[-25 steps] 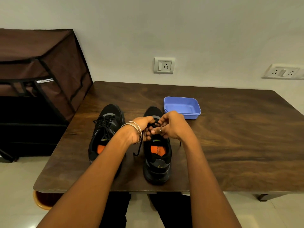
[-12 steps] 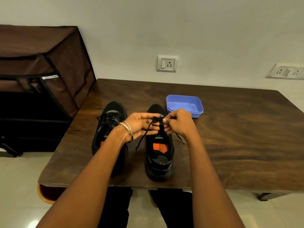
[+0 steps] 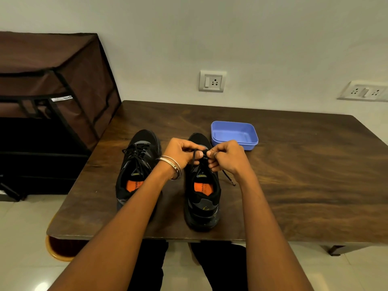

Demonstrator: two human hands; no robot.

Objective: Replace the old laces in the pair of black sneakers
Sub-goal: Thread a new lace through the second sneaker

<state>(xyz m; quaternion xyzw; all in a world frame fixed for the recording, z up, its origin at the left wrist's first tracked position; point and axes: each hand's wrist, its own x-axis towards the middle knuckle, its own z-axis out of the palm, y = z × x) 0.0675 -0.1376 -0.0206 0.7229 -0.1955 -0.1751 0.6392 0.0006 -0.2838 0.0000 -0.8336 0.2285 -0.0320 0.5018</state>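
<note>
Two black sneakers with orange insoles stand side by side on the wooden table, toes pointing away from me. The left sneaker is fully laced. Over the right sneaker both hands work a black lace. My left hand pinches one strand, which hangs down beside its fingers. My right hand pinches the other strand, whose free end trails onto the table at the shoe's right. The hands hide the eyelets.
A blue plastic tub sits just behind the right sneaker. A brown fabric cabinet stands against the table's left side. The wall behind carries two socket plates. My legs show below the table's near edge.
Both hands have risen a little above the right sneaker and drawn slightly apart, pulling the lace. The free end now lies on the table at the right.
</note>
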